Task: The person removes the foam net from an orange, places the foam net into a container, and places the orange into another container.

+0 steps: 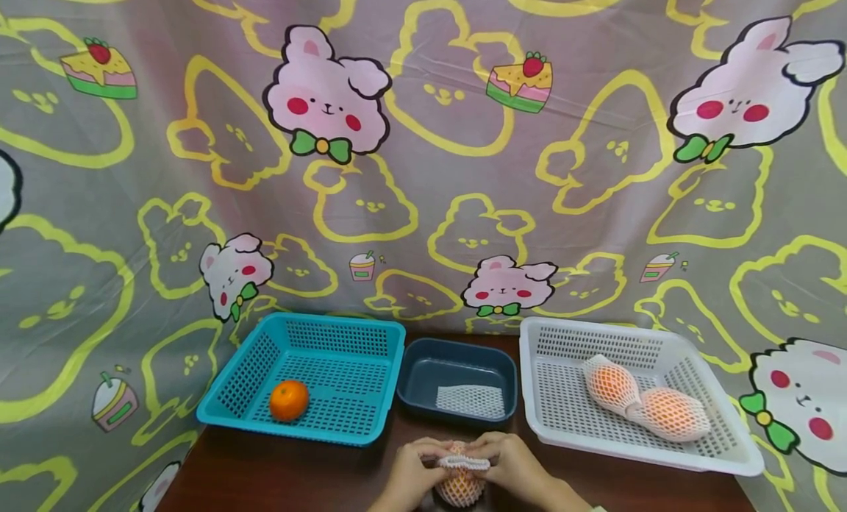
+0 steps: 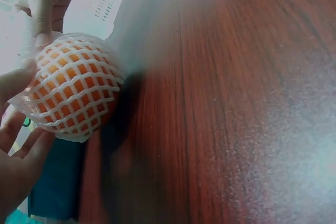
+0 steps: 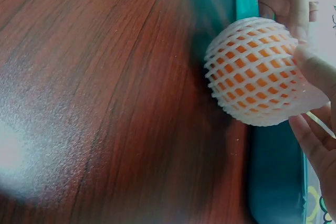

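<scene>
An orange in a white foam net sleeve (image 1: 459,490) is at the front of the table, between both hands. My left hand (image 1: 413,471) pinches the net's upper edge from the left, and my right hand (image 1: 512,464) pinches it from the right. In the left wrist view the netted orange (image 2: 76,90) has the foam mesh stretched over its visible side, with the net's rim among the fingers. The right wrist view shows the mesh around the orange (image 3: 254,74) too, thumb and fingers at the sleeve's end.
A turquoise basket (image 1: 298,431) at left holds one bare orange (image 1: 289,400). The dark blue tray (image 1: 423,365) in the middle contains a flat foam net (image 1: 471,401). At right, a white basket (image 1: 556,431) holds two netted oranges (image 1: 675,414). A patterned cloth (image 1: 423,166) hangs behind.
</scene>
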